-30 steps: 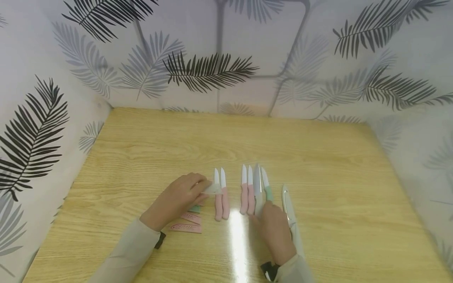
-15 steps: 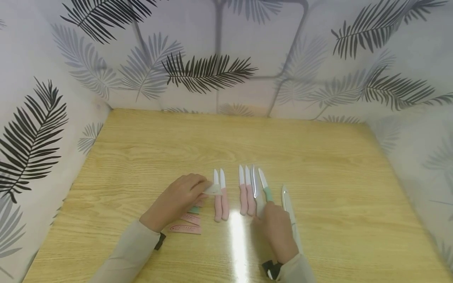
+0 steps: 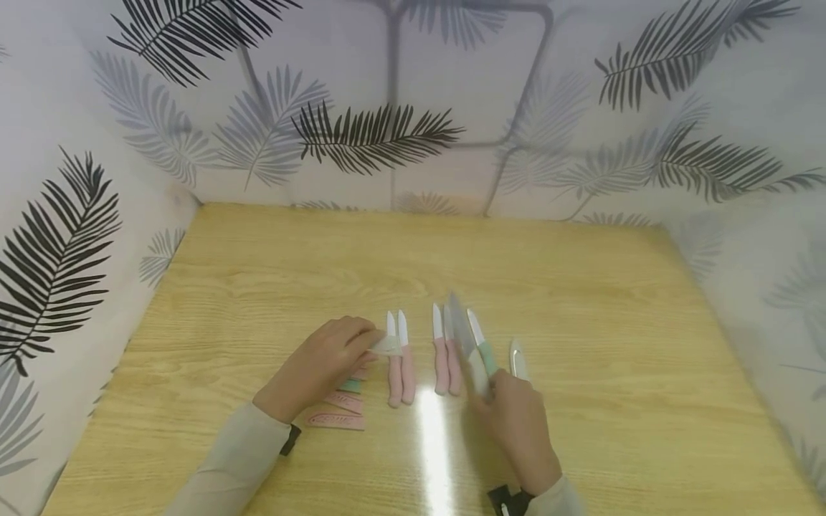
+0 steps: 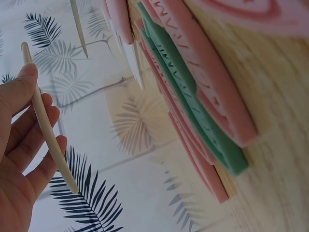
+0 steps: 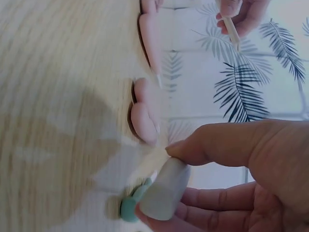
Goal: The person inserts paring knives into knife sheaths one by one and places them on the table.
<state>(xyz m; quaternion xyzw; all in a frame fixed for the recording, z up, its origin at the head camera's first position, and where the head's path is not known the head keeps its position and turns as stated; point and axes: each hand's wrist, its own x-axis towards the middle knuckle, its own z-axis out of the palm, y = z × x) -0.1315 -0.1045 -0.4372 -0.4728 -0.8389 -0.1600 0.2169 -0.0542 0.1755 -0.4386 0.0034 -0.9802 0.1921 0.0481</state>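
In the head view my left hand (image 3: 325, 362) pinches a thin, pale, cream-coloured knife sheath (image 4: 47, 128), seen edge-on in the left wrist view. My right hand (image 3: 516, 412) grips a knife by its white handle (image 5: 166, 188); its wide blade (image 3: 460, 326) is blurred and overlaps a pink-handled knife (image 3: 454, 369). Just left of that lies another pink-handled knife (image 3: 441, 365). A green-handled knife (image 3: 487, 358) lies beside the gripped one. Under and in front of my left hand are several pink sheaths (image 3: 335, 420) with raised lettering and a green sheath (image 4: 193, 106).
Two more pink-handled knives (image 3: 407, 376) with white blades lie side by side between my hands. A larger knife (image 3: 518, 360) is partly hidden behind my right hand. The wooden table (image 3: 613, 308) meets leaf-patterned cloth (image 3: 361, 72) at the back and sides.
My right hand has raised the white-handled knife, and its blade has swung left over the neighbouring pink-handled knife. My left hand keeps the sheath in the same place.
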